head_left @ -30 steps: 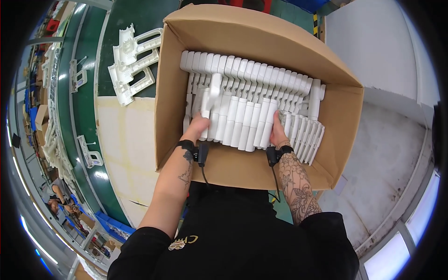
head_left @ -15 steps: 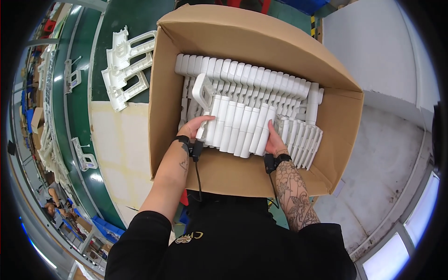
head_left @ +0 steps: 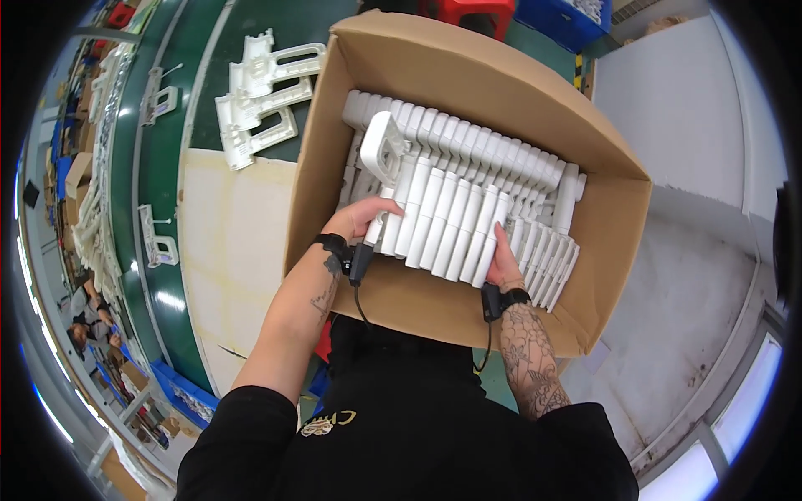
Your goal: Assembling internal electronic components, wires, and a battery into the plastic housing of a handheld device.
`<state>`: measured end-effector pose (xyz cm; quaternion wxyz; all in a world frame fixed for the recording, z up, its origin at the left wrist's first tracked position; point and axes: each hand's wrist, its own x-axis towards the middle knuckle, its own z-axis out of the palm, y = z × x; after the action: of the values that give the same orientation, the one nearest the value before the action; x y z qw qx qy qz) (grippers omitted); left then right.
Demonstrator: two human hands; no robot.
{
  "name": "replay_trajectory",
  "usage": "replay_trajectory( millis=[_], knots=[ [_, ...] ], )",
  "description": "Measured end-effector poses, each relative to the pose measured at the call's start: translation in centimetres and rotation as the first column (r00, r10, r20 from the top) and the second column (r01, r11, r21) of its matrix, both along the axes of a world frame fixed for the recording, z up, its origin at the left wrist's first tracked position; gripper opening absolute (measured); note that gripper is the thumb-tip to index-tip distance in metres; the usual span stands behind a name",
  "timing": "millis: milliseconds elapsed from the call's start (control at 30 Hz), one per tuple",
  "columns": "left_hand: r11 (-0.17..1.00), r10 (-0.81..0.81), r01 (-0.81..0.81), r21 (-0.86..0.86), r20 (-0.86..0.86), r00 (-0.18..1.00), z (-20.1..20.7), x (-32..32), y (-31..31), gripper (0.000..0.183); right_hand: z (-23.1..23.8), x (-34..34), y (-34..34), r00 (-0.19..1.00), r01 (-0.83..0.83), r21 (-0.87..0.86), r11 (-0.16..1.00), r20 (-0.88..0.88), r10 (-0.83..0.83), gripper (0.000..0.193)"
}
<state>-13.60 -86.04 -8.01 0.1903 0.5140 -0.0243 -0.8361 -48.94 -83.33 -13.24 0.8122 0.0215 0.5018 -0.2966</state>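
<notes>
Carton (head_left: 434, 305): turning w/ its white parts (head_left: 443, 221) vs 0.5 s ago, R side now sitting lower in view.
Parts: lying in row inside, betw. hands.
L hand (head_left: 365, 217): cupping row's L end, thumb over; fingers partly hidden, can't tell closure.
R hand (head_left: 505, 260): touching R end; closure ditto.

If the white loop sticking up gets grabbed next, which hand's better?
Probably the left hand: it is close to the white loop, while the right hand is farther away, past several white tubes.
</notes>
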Motion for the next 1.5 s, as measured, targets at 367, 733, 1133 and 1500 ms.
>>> replay_trajectory(
  millis=[367,733,1133,1500],
  knots=[
    [0.899,0.121,-0.09,-0.428,0.045,0.992,18.4,0.5,5.3,0.062,14.9,-4.3,-0.8,0.986,-0.165,-0.41,0.897,-0.099,0.137,0.083],
    [0.41,0.808,-0.259,-0.875,0.217,0.548,30.1,9.7,23.4,0.075,30.7,18.5,-7.3,0.734,-0.474,-0.79,0.389,-0.111,0.671,0.118],
    [0.135,0.983,-0.626,-0.768,0.185,-0.015,15.0,19.7,36.1,0.084,15.9,52.3,-3.1,0.079,-0.671,-0.726,0.149,0.13,0.988,0.106],
    [0.146,0.985,-0.65,-0.746,0.172,0.025,2.4,19.2,34.3,0.095,11.7,52.8,-5.5,-0.055,-0.827,-0.561,-0.031,0.025,0.998,0.1]
  ],
)
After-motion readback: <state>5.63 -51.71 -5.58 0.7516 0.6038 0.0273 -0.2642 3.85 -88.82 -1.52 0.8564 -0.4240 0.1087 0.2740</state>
